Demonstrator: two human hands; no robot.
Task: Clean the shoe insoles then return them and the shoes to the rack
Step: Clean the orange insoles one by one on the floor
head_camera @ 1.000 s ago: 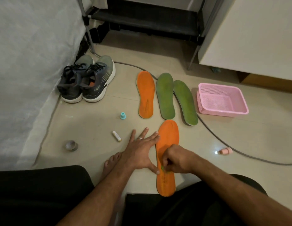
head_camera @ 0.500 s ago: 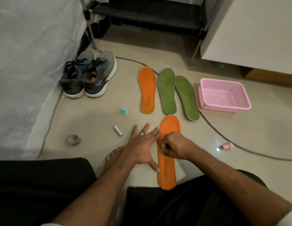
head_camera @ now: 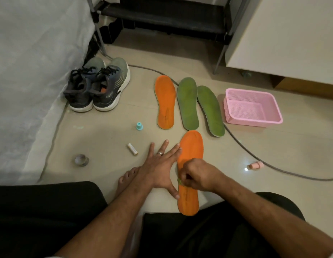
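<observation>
An orange insole (head_camera: 192,148) lies on the floor in front of me. My left hand (head_camera: 160,168) is spread flat beside it, with its thumb and forefinger against the insole's left edge. My right hand (head_camera: 196,174) is closed over the insole's middle, pinching a small green item whose kind I cannot make out. Farther back lie a second orange insole (head_camera: 165,102) and two green insoles (head_camera: 187,103) (head_camera: 211,110). A pair of dark sneakers (head_camera: 97,86) stands at the left, below the black shoe rack (head_camera: 167,19).
A pink mesh basket (head_camera: 252,107) sits right of the insoles. A grey cable (head_camera: 255,157) runs across the floor past a small lit pink lamp (head_camera: 255,165). A teal cap (head_camera: 139,126), a battery (head_camera: 132,149) and a tape roll (head_camera: 81,160) lie at the left. Grey fabric (head_camera: 31,71) borders the left side.
My right hand has shifted up and then back down along the orange insole, rubbing it. My left hand has stayed flat at the insole's edge.
</observation>
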